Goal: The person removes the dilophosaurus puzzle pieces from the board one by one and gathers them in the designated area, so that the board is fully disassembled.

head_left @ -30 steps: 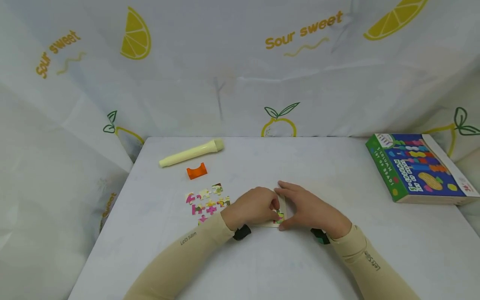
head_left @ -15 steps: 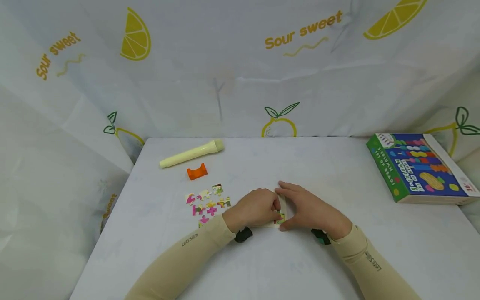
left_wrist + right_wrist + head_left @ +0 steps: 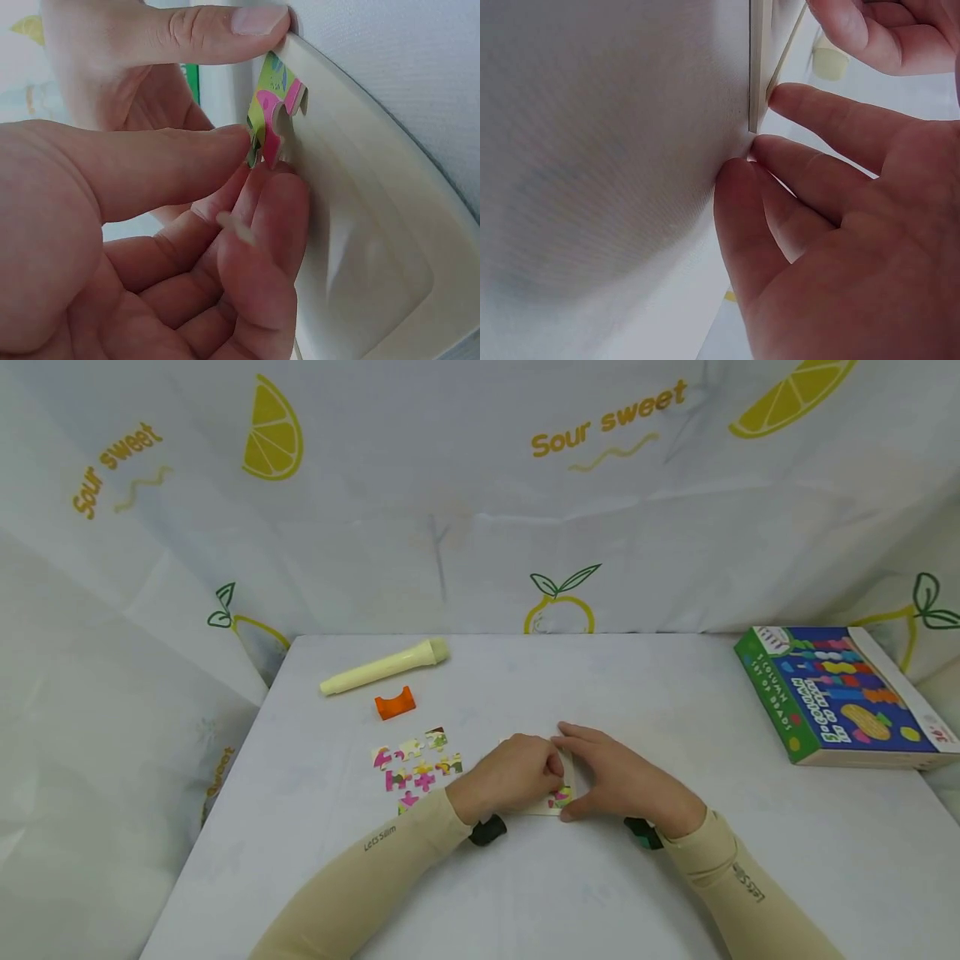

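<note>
A shallow cream puzzle tray [image 3: 375, 225] lies under both hands, mostly hidden in the head view. Joined jigsaw pieces [image 3: 271, 105], green and pink, sit in its near right corner. Over the tray, my left hand [image 3: 513, 777] has curled fingers, and its thumb and fingertips pinch a puzzle piece [image 3: 255, 146] at the edge of that group, partly covered. My right hand [image 3: 626, 777] holds the tray's right end, thumb at the near corner and forefinger at the far one. Its other fingers [image 3: 739, 217] rest low by the tray's edge.
Several loose jigsaw pieces [image 3: 416, 768] lie left of the left hand. Behind them are an orange curved block [image 3: 395, 703] and a pale yellow microphone-shaped stick [image 3: 386, 667]. A bead-set box [image 3: 847, 697] stands at the back right. A printed cloth [image 3: 480, 510] hangs behind the table.
The left hand's fingertips have shifted slightly, and more of the joined pieces in the tray corner shows. The right hand stays at the tray's end.
</note>
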Available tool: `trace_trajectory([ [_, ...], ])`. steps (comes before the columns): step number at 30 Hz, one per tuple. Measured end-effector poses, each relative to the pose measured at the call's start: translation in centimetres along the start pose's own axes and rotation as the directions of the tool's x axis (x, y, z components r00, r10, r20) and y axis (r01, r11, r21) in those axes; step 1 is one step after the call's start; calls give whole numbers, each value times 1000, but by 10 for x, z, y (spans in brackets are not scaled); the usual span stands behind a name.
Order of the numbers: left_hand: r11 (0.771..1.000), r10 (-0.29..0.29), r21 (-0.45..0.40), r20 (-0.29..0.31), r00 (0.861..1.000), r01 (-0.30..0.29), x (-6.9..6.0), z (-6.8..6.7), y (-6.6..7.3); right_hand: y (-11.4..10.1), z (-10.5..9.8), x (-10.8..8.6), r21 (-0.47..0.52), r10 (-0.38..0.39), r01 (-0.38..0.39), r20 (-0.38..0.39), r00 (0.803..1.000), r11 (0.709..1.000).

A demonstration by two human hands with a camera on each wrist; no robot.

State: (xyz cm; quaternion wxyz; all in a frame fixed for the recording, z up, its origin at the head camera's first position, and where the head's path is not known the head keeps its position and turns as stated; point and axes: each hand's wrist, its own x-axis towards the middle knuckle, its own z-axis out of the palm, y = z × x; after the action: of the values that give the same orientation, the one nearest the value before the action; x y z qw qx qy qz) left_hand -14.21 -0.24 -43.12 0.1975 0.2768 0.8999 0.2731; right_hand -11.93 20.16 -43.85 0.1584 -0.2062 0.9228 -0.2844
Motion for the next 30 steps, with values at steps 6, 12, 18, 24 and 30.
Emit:
trace_trajectory([
  [6,999,20,-25,1,1000,-20,2,1,-2,3,0,1,-3,0,0,-3,1000,1000],
  [12,999,41,-33,-17,999,-41,2,2,-4,4,1,1,-1,0,0,5,1000,1000],
  [18,998,21,-51,-21,1000,-22,-1,-3,-6,3,2,2,0,-4,4,4,1000,1000],
  [24,997,-8,-83,-16,1000,6,-7,-16,-6,2,2,3,-7,0,0,11,1000,1000],
  [30,995,-55,-90,-70,996,49,-20,-36,-22,1,1,2,-40,14,-14,14,1000,999],
])
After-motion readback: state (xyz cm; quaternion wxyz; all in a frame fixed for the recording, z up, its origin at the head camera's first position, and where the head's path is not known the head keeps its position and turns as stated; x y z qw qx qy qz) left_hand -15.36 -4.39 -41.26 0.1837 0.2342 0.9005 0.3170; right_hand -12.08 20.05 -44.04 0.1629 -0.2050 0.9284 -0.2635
